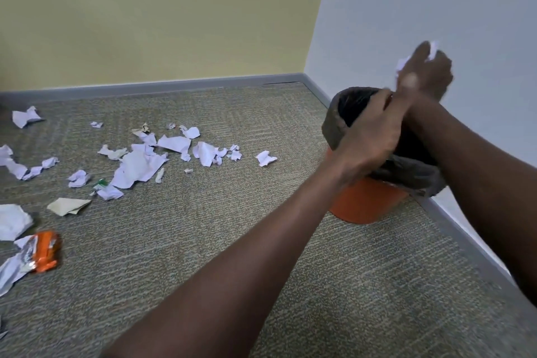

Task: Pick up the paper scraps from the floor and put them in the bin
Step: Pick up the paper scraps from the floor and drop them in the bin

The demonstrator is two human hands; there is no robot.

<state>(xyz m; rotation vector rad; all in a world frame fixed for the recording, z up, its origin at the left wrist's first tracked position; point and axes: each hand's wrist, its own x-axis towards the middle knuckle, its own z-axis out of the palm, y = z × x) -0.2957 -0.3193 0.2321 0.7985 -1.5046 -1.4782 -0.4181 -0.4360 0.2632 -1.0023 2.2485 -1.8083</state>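
An orange bin (366, 203) with a dark grey liner (334, 125) stands on the carpet against the right wall. My left hand (369, 136) hovers over the bin's mouth with its fingers bent down; what they hold, if anything, is hidden. Above and behind the bin, my right hand (427, 73) is raised and blurred, and grips white paper scraps (402, 65) that stick out past the fingers. Several white paper scraps (139, 166) lie scattered on the carpet to the left, and the nearest one (266, 157) is a short way left of the bin.
An orange and silver wrapper (43, 250) and a beige paper piece (68, 206) lie at the lower left. The yellow wall and the pale right wall meet in a corner (303, 75) behind the bin, with a grey skirting along both. Bare carpet (232, 241) lies in front.
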